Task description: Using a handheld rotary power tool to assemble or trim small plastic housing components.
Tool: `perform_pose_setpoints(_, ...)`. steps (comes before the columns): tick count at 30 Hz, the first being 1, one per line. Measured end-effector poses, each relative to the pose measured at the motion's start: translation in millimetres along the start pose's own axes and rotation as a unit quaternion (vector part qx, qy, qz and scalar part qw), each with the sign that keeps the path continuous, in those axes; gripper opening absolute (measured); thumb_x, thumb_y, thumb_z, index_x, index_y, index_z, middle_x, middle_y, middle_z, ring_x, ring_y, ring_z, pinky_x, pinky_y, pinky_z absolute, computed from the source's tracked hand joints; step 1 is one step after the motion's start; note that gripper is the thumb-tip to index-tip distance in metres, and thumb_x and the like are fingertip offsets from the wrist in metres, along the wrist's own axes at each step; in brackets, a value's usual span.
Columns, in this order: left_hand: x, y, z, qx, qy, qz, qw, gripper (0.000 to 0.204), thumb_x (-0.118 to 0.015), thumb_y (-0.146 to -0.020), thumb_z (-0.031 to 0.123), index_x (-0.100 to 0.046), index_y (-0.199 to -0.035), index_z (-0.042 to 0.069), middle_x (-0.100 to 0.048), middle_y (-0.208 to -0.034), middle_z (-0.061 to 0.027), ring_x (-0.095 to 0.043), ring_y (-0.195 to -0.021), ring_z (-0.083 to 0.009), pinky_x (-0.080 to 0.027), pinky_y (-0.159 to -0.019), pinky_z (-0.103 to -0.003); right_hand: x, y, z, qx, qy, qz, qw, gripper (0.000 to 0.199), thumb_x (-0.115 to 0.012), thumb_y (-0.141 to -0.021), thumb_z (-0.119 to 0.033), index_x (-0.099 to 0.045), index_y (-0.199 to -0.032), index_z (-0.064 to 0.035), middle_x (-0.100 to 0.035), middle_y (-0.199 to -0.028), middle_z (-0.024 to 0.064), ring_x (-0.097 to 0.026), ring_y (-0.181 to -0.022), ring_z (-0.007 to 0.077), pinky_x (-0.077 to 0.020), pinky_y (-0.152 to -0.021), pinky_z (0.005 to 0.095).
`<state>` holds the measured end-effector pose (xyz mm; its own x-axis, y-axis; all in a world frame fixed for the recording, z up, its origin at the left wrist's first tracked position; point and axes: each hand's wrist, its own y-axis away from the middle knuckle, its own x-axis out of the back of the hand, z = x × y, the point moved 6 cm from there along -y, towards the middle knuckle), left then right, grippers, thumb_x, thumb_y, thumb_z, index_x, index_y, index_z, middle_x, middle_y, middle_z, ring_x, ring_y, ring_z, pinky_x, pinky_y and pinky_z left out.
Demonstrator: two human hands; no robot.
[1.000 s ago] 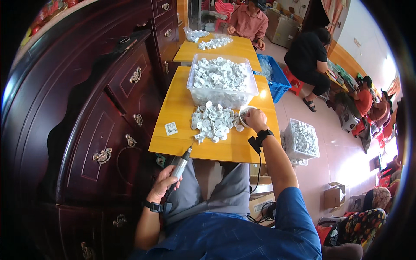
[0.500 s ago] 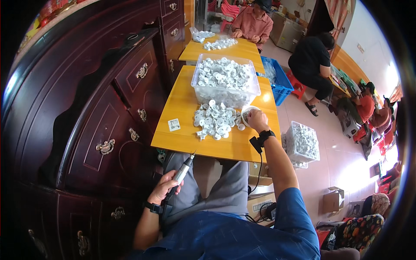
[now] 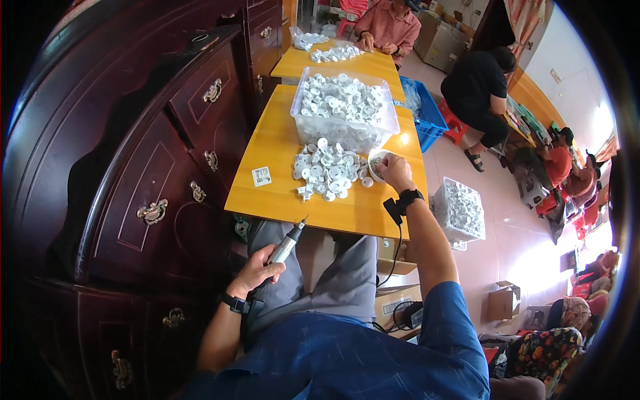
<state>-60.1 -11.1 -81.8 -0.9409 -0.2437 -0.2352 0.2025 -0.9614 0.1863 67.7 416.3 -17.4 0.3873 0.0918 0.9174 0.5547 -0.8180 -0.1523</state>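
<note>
My left hand [image 3: 257, 273] is closed round a pen-shaped electric screwdriver [image 3: 287, 246], silver-grey with a black grip. It is held over my lap, its thin bit pointing up toward the near table edge. At the table's right side, my right hand [image 3: 396, 171] dips its bent fingers into a small white bowl [image 3: 371, 163]. The fingertips are pressed together; anything between them is too small to make out. Beside the bowl lies a loose pile of round white plastic parts [image 3: 328, 175]. Behind it stands a clear plastic bin [image 3: 340, 132] heaped with similar parts.
The yellow table [image 3: 263, 143] carries a white printed label [image 3: 261, 177]. Dark wooden drawers [image 3: 133, 180] line the left. A blue crate [image 3: 433, 133] and another filled clear bin [image 3: 459, 210] stand to the right. Several people sit nearby, one [image 3: 387, 27] at the table's far end.
The whole view has shifted slightly. My left hand has lifted the screwdriver a little, up and to the right. My right hand stays at the bowl.
</note>
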Motion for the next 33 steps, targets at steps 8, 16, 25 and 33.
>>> perform_pose_setpoints(8, -8.6, -5.8, -2.2, -0.008, 0.014, -0.028, 0.999, 0.033, -0.073, -0.091, 0.019, -0.054, -0.113, 0.003, -0.053, -0.078, 0.0019, -0.053, -0.062, -0.0052, -0.045, -0.055, -0.022, -8.2, -0.9, -9.8, 0.008, 0.028, -0.044, 0.999, 0.017, -0.071, -0.079, -0.026, -0.073, -0.088, -0.0115, -0.073, -0.090, 0.0137, -0.070, -0.085, 0.0322, -0.0553, -0.076, 0.0430)
perform_pose_setpoints(16, -9.8, -7.3, -4.9, -0.008, 0.000, -0.022, 1.000, 0.039, -0.074, -0.090, 0.022, -0.054, -0.116, 0.002, -0.055, -0.081, 0.0017, -0.054, -0.063, -0.0054, -0.046, -0.057, -0.022, -8.0, -2.2, -5.6, -0.010, 0.027, -0.045, 0.999, 0.015, -0.073, -0.077, -0.026, -0.075, -0.086, -0.0134, -0.073, -0.091, 0.0144, -0.071, -0.088, 0.0329, -0.0562, -0.079, 0.0440)
perform_pose_setpoints(25, -10.2, -11.0, -3.0, -0.008, -0.011, -0.023, 1.000, 0.039, -0.074, -0.090, 0.025, -0.054, -0.114, 0.001, -0.056, -0.082, 0.0010, -0.055, -0.064, -0.0058, -0.047, -0.057, -0.022, -8.1, -5.7, 0.9, 0.039, -0.011, 0.008, 0.999, 0.017, -0.072, -0.080, -0.024, -0.075, -0.089, -0.0102, -0.073, -0.087, 0.0156, -0.071, -0.083, 0.0338, -0.0559, -0.077, 0.0435)
perform_pose_setpoints(33, -9.2, -13.6, -4.3, 0.006, -0.014, -0.021, 1.000, 0.036, -0.074, -0.090, 0.024, -0.055, -0.111, 0.003, -0.055, -0.081, 0.0014, -0.055, -0.063, -0.0057, -0.047, -0.058, -0.022, -7.3, -5.1, 5.2, 0.040, -0.046, 0.008, 0.998, 0.018, -0.068, -0.079, -0.024, -0.076, -0.092, -0.0138, -0.073, -0.090, 0.0161, -0.070, -0.085, 0.0359, -0.0562, -0.079, 0.0444)
